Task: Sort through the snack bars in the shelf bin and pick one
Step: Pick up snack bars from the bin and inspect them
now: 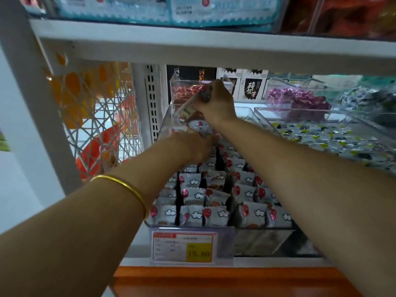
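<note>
Gold bangle (122, 189) on the left forearm, closest to the lens; both forearms reach in under the white upper shelf (214, 50).

Clear shelf bin (263, 243) sits at the front edge of the lower shelf, filled with rows of white snack bars (205, 213) standing on end, cloud print and a red spot on each wrapper. Price tag (184, 247), red with a yellow panel, is clipped to the bin's front left corner.

Left hand (192, 144) is palm down over the far rows, fingers straight and resting on the packets; blurred.

Right hand (216, 103) is raised above the bin's far end and pinches one snack bar (188, 108), clear of the rest and tilted, lower end towards the bin's far left corner.

Around:
- The upper shelf hangs close over the right hand.
- A bin of red sweets (184, 93) stands just behind the held bar.
- Black-and-white boxes (252, 86) line the shelf's back edge.
- A bin of purple sweets (300, 99) sits far right.
- A bin of green-and-black wrapped sweets (321, 136) sits just beside on the right.
- A white lattice side panel (96, 116) closes the left end.
</note>
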{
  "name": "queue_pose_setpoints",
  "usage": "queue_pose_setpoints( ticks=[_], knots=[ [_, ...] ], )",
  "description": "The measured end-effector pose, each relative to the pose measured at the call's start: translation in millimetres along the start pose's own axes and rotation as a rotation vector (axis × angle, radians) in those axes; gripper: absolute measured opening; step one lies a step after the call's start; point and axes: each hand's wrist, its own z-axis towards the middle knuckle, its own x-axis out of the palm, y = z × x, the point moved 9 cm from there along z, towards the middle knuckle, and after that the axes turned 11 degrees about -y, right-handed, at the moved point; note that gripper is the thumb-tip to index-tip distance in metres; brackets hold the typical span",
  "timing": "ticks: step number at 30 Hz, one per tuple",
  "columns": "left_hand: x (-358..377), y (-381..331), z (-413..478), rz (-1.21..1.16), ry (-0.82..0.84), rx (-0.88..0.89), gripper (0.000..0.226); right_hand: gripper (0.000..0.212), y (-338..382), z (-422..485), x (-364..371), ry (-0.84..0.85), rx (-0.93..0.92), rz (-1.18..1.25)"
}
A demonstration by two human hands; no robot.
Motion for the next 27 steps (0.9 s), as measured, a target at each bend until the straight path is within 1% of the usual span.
queue_pose_setpoints(
  ticks=[3, 4, 6, 8, 10, 11, 12, 13, 15, 16, 18, 21, 23, 25, 27],
  knots=[
    [-5, 2, -12, 0.086, -0.016, -0.028, 0.056, 0.039, 5, -3, 18, 0.075, -0.110, -0.087],
    [-10, 1, -17, 0.158, -0.041, -0.023, 0.059, 0.037, 7, -5, 23, 0.082, -0.156, -0.141],
    [-23, -2, -28, 0.370, -0.099, 0.043, 0.059, 0.034, 11, -6, 29, 0.057, -0.236, -0.261],
    [-31, 3, -41, 0.528, -0.103, 0.070, 0.061, 0.026, 10, -8, 35, 0.071, -0.247, -0.319],
    [-33, 17, -53, 0.574, -0.075, 0.033, 0.064, 0.019, 7, -14, 52, 0.209, -0.280, -0.414],
    [-33, 22, -60, 0.562, -0.071, 0.016, 0.066, 0.022, 6, -19, 59, 0.292, -0.311, -0.500],
    [-33, 25, -65, 0.539, -0.082, 0.018, 0.067, 0.025, 7, -23, 63, 0.339, -0.331, -0.562],
    [-34, 25, -70, 0.510, -0.108, 0.033, 0.066, 0.028, 10, -24, 61, 0.333, -0.347, -0.574],
    [-36, 24, -76, 0.434, -0.161, 0.059, 0.064, 0.029, 20, -23, 46, 0.252, -0.340, -0.500],
    [-37, 25, -79, 0.393, -0.170, 0.065, 0.063, 0.032, 23, -23, 36, 0.221, -0.312, -0.452],
    [-38, 27, -85, 0.325, -0.179, 0.069, 0.062, 0.038, 25, -27, 17, 0.212, -0.224, -0.352],
    [-38, 28, -97, 0.216, -0.221, 0.078, 0.061, 0.032, 31, -48, -15, 0.211, -0.104, -0.164],
    [-38, 28, -107, 0.136, -0.270, 0.081, 0.059, 0.027, 38, -73, -35, 0.220, -0.066, -0.063],
    [-38, 30, -118, 0.041, -0.341, 0.070, 0.058, 0.020, 44, -101, -54, 0.239, -0.048, -0.008],
    [-38, 30, -131, -0.060, -0.423, 0.068, 0.056, 0.015, 51, -127, -66, 0.269, -0.063, -0.016]
  ],
)
